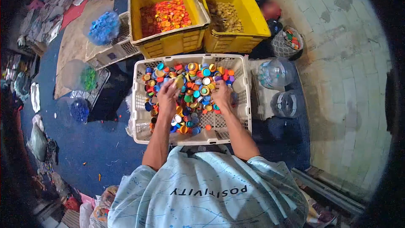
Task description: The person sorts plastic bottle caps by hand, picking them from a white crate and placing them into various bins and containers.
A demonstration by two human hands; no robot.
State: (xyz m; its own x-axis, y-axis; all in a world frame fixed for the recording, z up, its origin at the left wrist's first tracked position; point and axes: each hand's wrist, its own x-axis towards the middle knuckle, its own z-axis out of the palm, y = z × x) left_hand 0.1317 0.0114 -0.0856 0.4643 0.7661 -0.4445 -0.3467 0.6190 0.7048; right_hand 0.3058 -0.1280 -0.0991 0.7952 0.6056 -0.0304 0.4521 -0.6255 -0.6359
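A white plastic crate (138, 120) in front of me holds a loose layer of mixed-colour plastic bottle caps (195, 86). Over the caps on the left side, my left hand (167, 97) is closed on a yellow bottle cap (179, 82), which sticks out past the fingertips. My right hand (221, 95) reaches down among the caps on the right side, fingers curled together. What it pinches, if anything, is hidden by the fingers. Near the crate's front, the perforated floor shows between scattered caps.
Behind the crate stand a yellow bin (168, 42) of red and orange caps and another yellow bin (236, 40) of tan caps. Clear containers with blue caps (104, 27), green caps (88, 78) and dark blue caps (79, 110) sit left. Large clear bottles (276, 72) are at right.
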